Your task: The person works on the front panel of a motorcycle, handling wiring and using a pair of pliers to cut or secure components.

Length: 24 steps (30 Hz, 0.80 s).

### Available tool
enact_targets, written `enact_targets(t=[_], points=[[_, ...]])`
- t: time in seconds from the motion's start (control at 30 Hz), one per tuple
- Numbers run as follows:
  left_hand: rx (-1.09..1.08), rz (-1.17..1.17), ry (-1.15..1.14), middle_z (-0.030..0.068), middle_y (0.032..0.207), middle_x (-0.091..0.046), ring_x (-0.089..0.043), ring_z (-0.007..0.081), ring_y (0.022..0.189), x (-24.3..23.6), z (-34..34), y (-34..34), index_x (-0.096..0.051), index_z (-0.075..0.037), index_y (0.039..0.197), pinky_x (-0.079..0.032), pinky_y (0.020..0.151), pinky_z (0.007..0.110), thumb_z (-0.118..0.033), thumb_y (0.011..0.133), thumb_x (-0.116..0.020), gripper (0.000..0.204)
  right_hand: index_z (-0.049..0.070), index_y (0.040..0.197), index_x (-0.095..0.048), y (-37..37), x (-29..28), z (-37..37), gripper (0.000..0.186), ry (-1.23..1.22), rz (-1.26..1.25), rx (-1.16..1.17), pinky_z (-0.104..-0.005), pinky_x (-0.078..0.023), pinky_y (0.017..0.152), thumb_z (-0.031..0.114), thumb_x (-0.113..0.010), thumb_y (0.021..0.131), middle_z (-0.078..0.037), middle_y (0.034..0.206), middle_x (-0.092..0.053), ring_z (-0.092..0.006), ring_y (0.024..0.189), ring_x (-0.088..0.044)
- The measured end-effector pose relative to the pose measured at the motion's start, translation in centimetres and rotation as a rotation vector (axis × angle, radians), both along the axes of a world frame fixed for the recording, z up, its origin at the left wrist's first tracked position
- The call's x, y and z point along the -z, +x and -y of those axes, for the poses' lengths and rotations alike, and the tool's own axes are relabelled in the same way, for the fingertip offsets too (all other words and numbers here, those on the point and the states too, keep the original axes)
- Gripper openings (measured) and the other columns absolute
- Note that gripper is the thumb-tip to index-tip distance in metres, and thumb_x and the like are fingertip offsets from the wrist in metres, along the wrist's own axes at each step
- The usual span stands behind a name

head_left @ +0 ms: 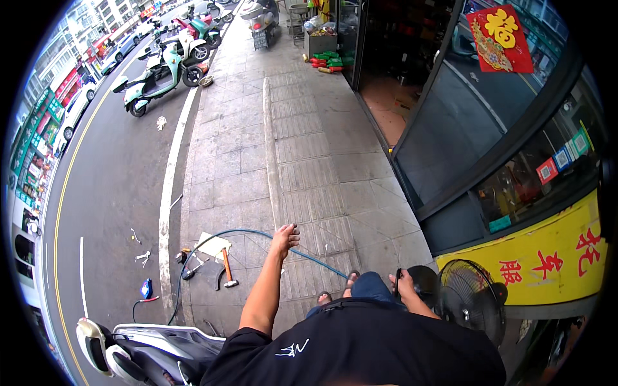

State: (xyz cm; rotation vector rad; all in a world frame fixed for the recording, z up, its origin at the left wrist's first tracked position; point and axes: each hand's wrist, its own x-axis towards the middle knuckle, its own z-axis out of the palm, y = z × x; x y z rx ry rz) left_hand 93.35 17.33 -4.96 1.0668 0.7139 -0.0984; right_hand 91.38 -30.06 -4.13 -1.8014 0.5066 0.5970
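Note:
My left hand (pixel 283 240) is held out over the paved sidewalk, with its fingers loosely bent and slightly apart. Nothing shows in it. Behind it on the ground runs a blue hose (pixel 248 230). Low at my right side, my right hand (pixel 405 284) has its fingers closed round a thin black loop-like handle (pixel 398 278); what this belongs to is unclear. Right beside that hand are a dark rounded object (pixel 423 282) and a black caged fan (pixel 468 301).
A hammer (pixel 226 267), a yellowish sheet (pixel 214 246) and other tools lie left of me. A white scooter (pixel 138 344) stands at lower left; a mint scooter (pixel 158 87) is parked farther off. Glass doors (pixel 444 122) and a yellow sign (pixel 528 264) line the right.

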Motion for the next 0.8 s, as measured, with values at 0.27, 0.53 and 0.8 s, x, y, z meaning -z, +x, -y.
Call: enact_targets(t=[0.27, 0.53, 0.8], points=[[-0.045, -0.273, 0.409, 0.0093, 0.086, -0.068, -0.064, 0.0173, 0.065, 6.8, -18.4, 3.6, -0.063, -0.005, 0.111, -0.051, 0.056, 0.030, -0.026, 0.093, -0.062, 0.028, 0.004, 0.125, -0.063, 14.8, 11.3, -3.3, 0.072, -0.608, -0.278, -0.593, -0.0385, -0.050, 0.093, 0.042, -0.082, 0.067, -0.019, 0.112, -0.068, -0.0317, 0.106, -0.065], [-0.877, -0.810, -0.038, 0.0075, 0.071, -0.058, -0.061, 0.0280, 0.065, 17.1, -23.2, -9.5, -0.061, -0.010, 0.091, -0.048, 0.053, 0.047, -0.038, 0.095, -0.053, 0.029, -0.002, 0.100, -0.070, 44.7, 16.4, -18.5, 0.047, -0.627, -0.205, -0.645, -0.0374, -0.052, 0.065, 0.036, -0.075, 0.072, -0.017, 0.085, -0.070, -0.0266, 0.075, -0.068], [-0.175, -0.941, -0.082, 0.0070, 0.077, -0.063, -0.063, 0.0247, 0.068, 25.8, -33.5, 23.7, -0.060, -0.009, 0.097, -0.051, 0.057, 0.044, -0.030, 0.093, -0.058, 0.022, 0.001, 0.130, -0.052, 76.2, 12.0, -42.0, 0.061, -0.031, 0.136, -0.331, -0.0272, -0.044, 0.052, 0.026, -0.078, 0.081, -0.005, 0.079, -0.064, -0.0106, 0.059, -0.055]])
